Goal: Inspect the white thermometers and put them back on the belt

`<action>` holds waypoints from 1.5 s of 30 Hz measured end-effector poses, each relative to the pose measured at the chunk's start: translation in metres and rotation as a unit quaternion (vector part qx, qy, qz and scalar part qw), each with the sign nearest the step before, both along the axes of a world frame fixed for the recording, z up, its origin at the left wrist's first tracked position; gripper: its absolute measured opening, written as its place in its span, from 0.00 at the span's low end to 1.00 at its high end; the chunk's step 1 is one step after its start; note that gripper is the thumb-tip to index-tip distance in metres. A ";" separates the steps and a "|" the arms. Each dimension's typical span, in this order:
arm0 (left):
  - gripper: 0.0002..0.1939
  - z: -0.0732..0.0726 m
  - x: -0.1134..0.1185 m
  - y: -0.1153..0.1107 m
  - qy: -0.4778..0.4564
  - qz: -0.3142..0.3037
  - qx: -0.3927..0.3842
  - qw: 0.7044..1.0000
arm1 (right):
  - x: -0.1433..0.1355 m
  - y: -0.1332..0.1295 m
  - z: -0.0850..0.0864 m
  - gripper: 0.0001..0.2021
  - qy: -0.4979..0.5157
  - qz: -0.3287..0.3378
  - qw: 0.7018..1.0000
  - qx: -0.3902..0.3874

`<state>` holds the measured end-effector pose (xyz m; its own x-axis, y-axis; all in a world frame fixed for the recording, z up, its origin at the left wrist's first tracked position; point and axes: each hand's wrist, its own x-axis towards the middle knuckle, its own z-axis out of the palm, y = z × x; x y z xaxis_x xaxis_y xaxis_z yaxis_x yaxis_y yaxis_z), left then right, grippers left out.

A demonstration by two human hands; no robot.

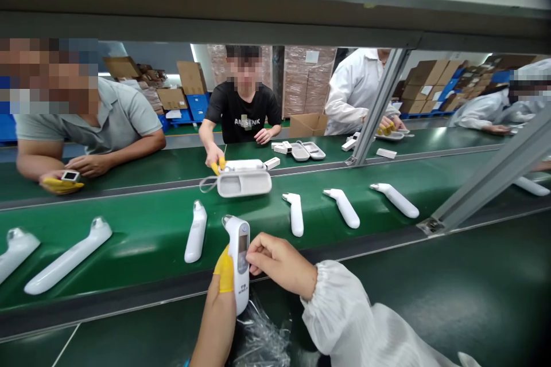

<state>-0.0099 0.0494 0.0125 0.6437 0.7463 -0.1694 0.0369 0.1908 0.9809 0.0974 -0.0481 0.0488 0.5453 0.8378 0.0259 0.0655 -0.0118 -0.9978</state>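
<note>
A white ear thermometer (241,281) stands upright in my left hand (224,272), whose yellow-covered fingers wrap round its side and back. Its small grey screen and button panel face me. My right hand (279,261) is closed in a pinch against the front panel, just below the screen; anything between those fingertips is too small to make out. Clear plastic wrapping (262,335) lies on the green bench below the thermometer. Near my hands on the conveyor lie another white thermometer (196,234) to the left and a further thermometer (295,217) to the right.
More thermometers lie along the green conveyor belt (142,241). Across it, a person in black holds an open pale case (245,182). Other people sit or stand at the far side. A metal post (477,183) slants down at right; a shelf beam (275,28) crosses overhead.
</note>
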 end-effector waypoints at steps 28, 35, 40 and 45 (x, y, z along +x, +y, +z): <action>0.24 0.034 0.144 0.062 0.295 0.001 0.411 0.863 | -0.052 -0.030 -0.027 0.14 -0.409 0.192 0.799 -0.396; 0.25 0.019 0.092 0.147 0.411 0.073 0.377 0.827 | -0.058 -0.032 -0.020 0.14 -0.409 0.192 0.799 -0.397; 0.33 0.015 0.103 0.112 0.345 0.051 0.432 0.831 | -0.052 -0.038 -0.025 0.13 -0.424 0.181 0.812 -0.358; 0.44 0.002 0.132 0.058 0.296 -0.064 0.394 0.868 | -0.048 -0.044 -0.035 0.11 -0.437 0.188 0.826 -0.302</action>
<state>0.1220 0.1074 0.0140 0.7041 0.7094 0.0308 0.5510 -0.5732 0.6066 0.0496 -0.0919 0.0136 0.2382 0.9476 -0.2129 0.8706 -0.3055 -0.3857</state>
